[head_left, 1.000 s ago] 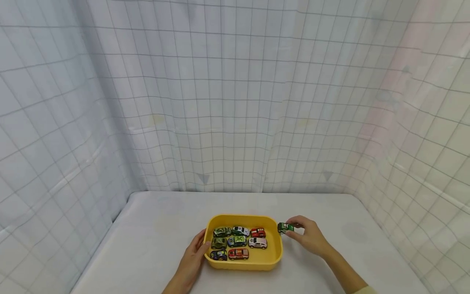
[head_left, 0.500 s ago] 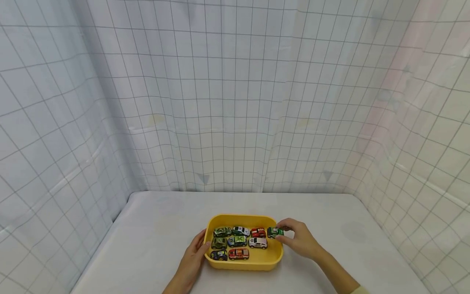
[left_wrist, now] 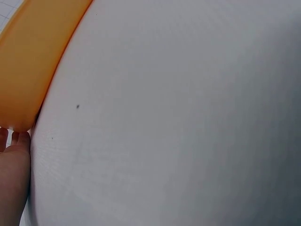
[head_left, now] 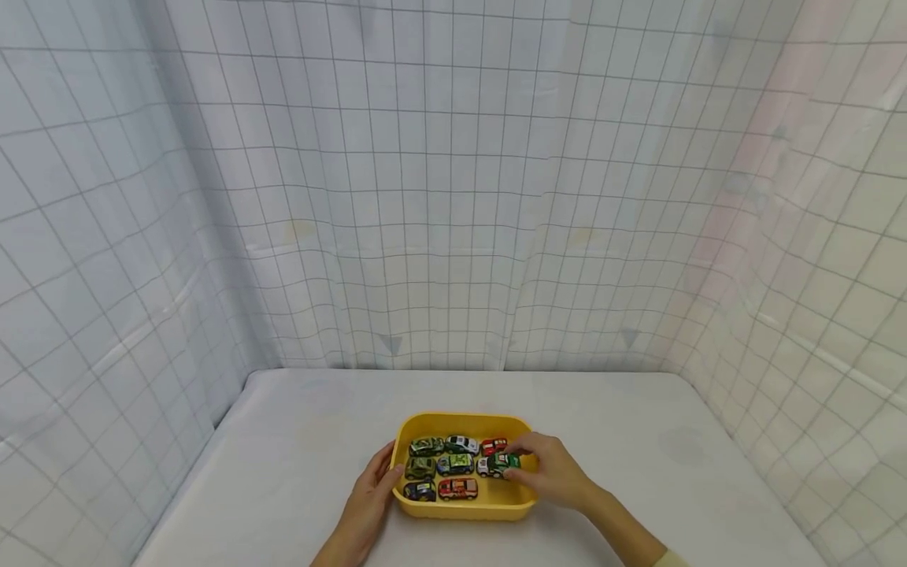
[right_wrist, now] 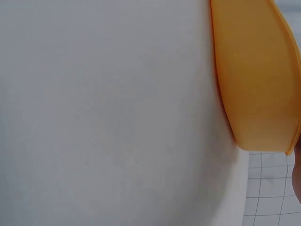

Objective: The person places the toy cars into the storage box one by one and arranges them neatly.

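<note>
A yellow tray (head_left: 464, 512) full of small toy cars stands on the white table. My left hand (head_left: 367, 496) holds its left wall, thumb over the rim and fingers outside; the left wrist view shows those fingertips against the tray's outer side. Over the tray's right part, my right hand (head_left: 563, 476) pinches a green toy car (head_left: 506, 463) between thumb and fingers. The green car partly covers a white toy car (head_left: 483, 467) below it. Just behind is a red toy car (head_left: 494, 446). Whether the green car touches the white one, I cannot tell.
Elsewhere in the tray sit a camouflage car (head_left: 427, 446), a white-and-dark car (head_left: 462, 445), an olive car (head_left: 420, 468), a blue-green car (head_left: 456, 464), a dark blue car (head_left: 420, 491) and an orange-red car (head_left: 457, 489). Gridded white curtains (head_left: 453, 236) surround the table.
My right hand has carried the green toy car leftward from outside the tray's right rim to above the white car inside. The left hand keeps its hold on the tray.
</note>
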Tool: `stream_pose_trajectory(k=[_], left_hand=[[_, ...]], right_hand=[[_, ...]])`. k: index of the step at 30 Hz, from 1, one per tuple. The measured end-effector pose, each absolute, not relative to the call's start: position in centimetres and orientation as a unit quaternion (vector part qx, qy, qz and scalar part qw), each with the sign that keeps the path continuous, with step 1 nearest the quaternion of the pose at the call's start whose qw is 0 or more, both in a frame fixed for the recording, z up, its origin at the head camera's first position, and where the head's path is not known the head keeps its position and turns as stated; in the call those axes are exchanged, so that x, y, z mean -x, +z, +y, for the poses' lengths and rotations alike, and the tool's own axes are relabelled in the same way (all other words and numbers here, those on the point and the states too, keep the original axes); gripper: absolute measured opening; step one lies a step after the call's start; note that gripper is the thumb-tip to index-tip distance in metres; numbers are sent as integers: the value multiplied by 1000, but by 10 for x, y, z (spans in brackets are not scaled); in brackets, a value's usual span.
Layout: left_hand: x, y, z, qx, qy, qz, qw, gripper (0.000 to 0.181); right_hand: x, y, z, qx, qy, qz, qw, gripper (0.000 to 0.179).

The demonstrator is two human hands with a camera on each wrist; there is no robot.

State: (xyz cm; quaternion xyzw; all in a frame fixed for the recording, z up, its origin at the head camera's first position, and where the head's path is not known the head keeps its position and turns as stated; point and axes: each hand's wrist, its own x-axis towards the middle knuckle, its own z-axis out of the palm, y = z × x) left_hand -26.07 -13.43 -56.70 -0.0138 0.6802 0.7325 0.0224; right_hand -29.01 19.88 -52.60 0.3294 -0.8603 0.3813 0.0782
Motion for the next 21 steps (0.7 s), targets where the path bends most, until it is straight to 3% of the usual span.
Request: stream_pose_trajectory(k=[21], left_hand=[[259,-567,-134,20,725,688,26,62]], right_hand=[[285,-533,188,-352,261,-886,150,28]])
